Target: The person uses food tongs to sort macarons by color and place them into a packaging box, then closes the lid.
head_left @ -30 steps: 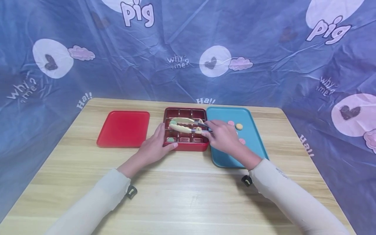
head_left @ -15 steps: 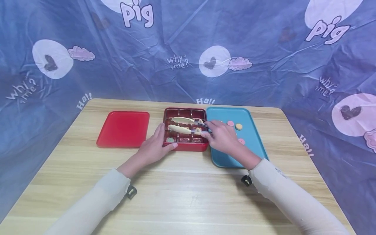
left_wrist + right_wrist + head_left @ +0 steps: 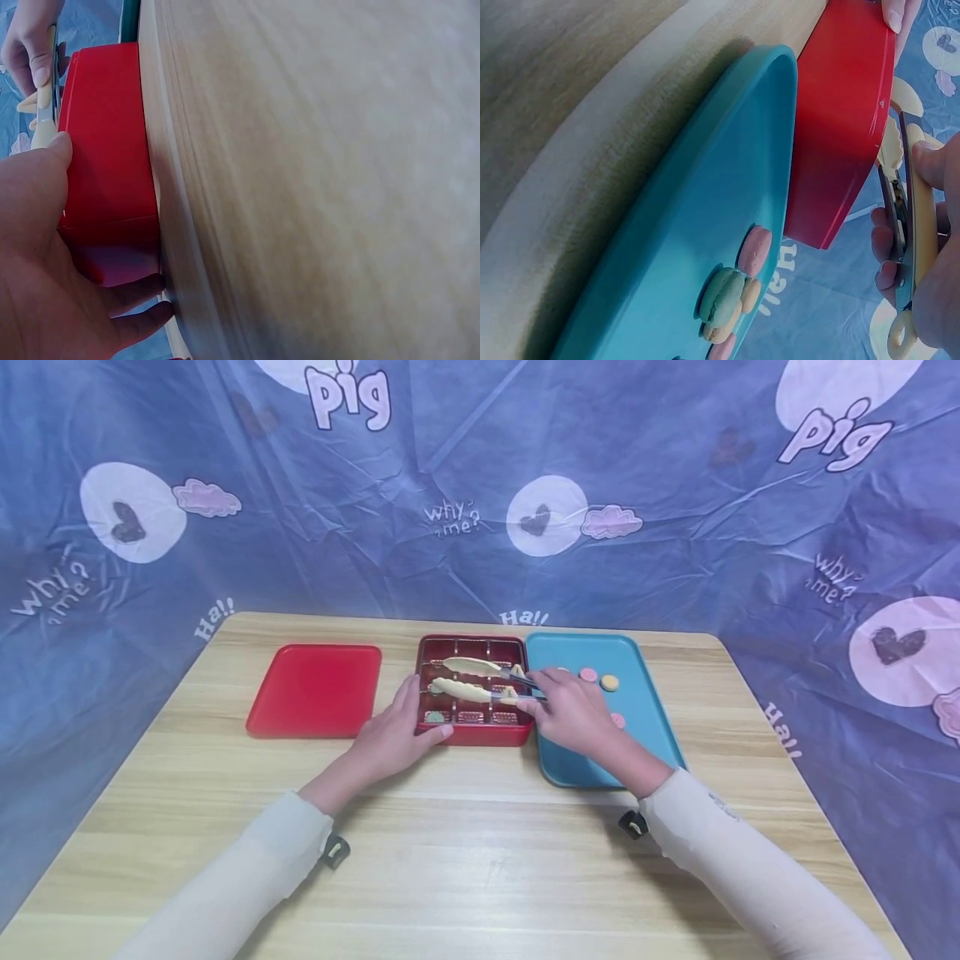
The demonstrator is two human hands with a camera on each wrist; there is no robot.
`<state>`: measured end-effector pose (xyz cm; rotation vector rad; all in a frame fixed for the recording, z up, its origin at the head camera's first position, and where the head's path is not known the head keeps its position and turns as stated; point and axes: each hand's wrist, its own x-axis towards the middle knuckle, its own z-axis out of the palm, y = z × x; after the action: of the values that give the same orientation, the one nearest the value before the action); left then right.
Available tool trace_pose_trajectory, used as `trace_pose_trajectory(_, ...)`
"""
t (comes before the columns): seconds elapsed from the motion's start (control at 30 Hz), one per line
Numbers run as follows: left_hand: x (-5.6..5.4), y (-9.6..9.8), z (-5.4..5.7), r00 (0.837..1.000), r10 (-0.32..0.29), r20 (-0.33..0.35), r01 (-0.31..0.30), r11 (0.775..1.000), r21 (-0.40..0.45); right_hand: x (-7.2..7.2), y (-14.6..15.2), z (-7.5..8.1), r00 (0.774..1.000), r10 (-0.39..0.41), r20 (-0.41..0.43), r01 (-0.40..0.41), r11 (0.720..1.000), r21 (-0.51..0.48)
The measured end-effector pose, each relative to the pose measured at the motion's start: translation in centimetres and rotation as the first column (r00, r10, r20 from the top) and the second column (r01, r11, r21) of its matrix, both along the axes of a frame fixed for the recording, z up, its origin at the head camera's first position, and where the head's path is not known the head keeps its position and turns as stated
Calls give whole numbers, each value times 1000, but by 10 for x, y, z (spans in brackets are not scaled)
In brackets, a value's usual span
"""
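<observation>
Head view: right hand [image 3: 572, 706] clamped its fingers on tongs [image 3: 465, 691], left hand [image 3: 392, 733] straight-fingered against the box [image 3: 483, 737]. Placing macarons [image 3: 435, 717] seemed underway, likely calling for lifting clear.

This looks like a small corner arranged for recording; in which kind of building it stands, I cannot tell. A blue cloth [image 3: 390, 552] rises like a wall behind the table [image 3: 480, 877] and along both its sides. The cloth has many creases, and it carries printed hearts, pink clouds and playful words such as "pig", "why me?" and "Ha!!". The table has a top with light wood grain. Near each pale sleeve [image 3: 232, 877] a small black device [image 3: 337, 851] is visible.
</observation>
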<state>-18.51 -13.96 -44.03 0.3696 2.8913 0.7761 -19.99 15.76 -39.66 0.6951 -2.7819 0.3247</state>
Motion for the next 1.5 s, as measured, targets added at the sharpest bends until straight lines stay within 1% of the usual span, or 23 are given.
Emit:
trace_pose_trajectory(0.17,0,0,0,1000,-5,-5,5,1000,4,5,6,0,1000,6,-8,-6,1000,-15)
trace_pose_trajectory(0.37,0,-1,-2,1000,-6,-2,6,1000,3,13,18,-3,1000,-24,4,24,999,-45)
trace_pose_trajectory(0.57,0,-1,-2,1000,-6,-1,6,1000,12,23,37,-4,998,-45,-46,41,995,-91)
trace_pose_trajectory(0.7,0,-1,-2,1000,-5,1,5,1000,13,32,51,-4,995,-82,-55,75,991,-111)
trace_pose_trajectory(0.8,0,-1,-2,1000,-6,2,6,1000,12,40,61,-5,991,-115,-66,108,989,-100)
trace_pose_trajectory(0.93,-1,-1,-2,1000,-7,3,7,1000,11,51,75,-7,987,-137,-87,129,988,-90)
trace_pose_trajectory(1.03,0,-1,-2,1000,-9,6,9,1000,13,60,84,-7,987,-145,-74,138,986,-94)
trace_pose_trajectory(1.13,0,-1,-1,1000,-9,8,9,1000,15,70,92,-7,984,-173,-47,168,981,-97)
trace_pose_trajectory(1.27,0,-2,-1,1000,-7,4,7,1000,11,82,101,-7,978,-207,-31,203,974,-102)
trace_pose_trajectory(1.5,-1,-2,-1,1000,-3,3,3,1000,13,97,116,-11,970,-243,-24,239,964,-113)
